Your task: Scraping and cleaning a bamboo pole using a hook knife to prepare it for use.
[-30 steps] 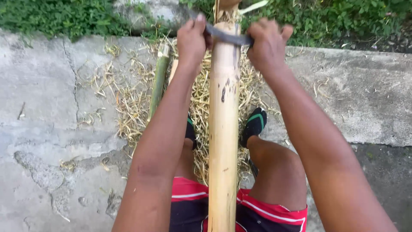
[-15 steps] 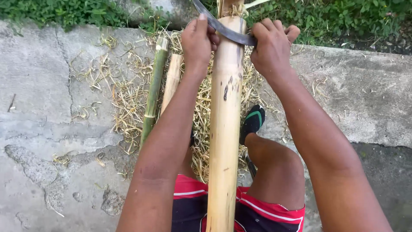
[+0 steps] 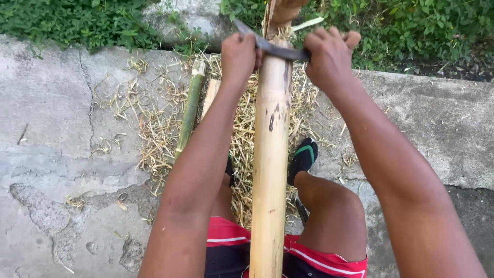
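While the pale bamboo pole (image 3: 270,170) runs lengthwise between the person's knees, its long axis pointing straight away from the body toward the green plants (image 3: 411,25), a dark curved blade (image 3: 272,47) lies crosswise over its far part. The left hand (image 3: 238,56) has its fingers closed around the blade's end left of the pole, and the right hand (image 3: 329,59) grips the end right of the pole. Left of the pole, a green bamboo piece (image 3: 189,110) and dry shavings (image 3: 154,128) lie on the concrete floor (image 3: 62,154).
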